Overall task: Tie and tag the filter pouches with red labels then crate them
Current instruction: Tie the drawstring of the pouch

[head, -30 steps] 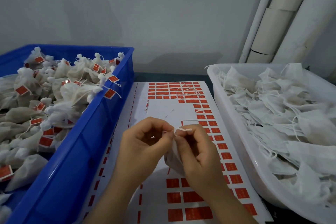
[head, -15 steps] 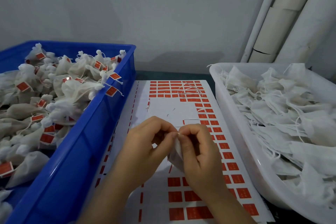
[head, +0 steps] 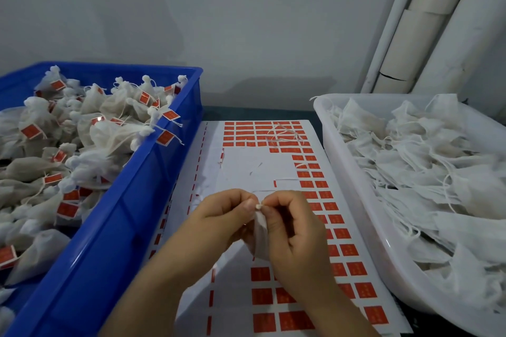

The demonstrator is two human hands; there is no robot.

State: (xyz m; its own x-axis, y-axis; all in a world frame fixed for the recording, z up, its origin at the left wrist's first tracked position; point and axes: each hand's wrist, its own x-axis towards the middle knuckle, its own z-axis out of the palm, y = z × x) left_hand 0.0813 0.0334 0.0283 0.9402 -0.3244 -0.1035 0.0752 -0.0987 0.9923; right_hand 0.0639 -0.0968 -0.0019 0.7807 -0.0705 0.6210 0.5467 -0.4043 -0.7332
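A white filter pouch [head: 260, 238] hangs between my two hands over the label sheet [head: 241, 172]. My left hand [head: 219, 219] and my right hand [head: 295, 232] meet fingertip to fingertip and pinch the pouch's string at its neck. Most of the pouch is hidden behind my fingers. Rows of red labels [head: 353, 268] remain on the sheet's right side and far end. The blue crate [head: 153, 180] on the left holds several tied pouches with red tags [head: 169, 115].
A white tub [head: 328, 139] on the right is heaped with untied white pouches [head: 416, 161] and loose strings. A few string offcuts [head: 284, 135] lie on the far end of the sheet. Grey wall and white pipes [head: 410, 22] stand behind.
The short string end that stuck out above my fingertips a second ago is now drawn in to a small nub. Both hands stay close together over the sheet.
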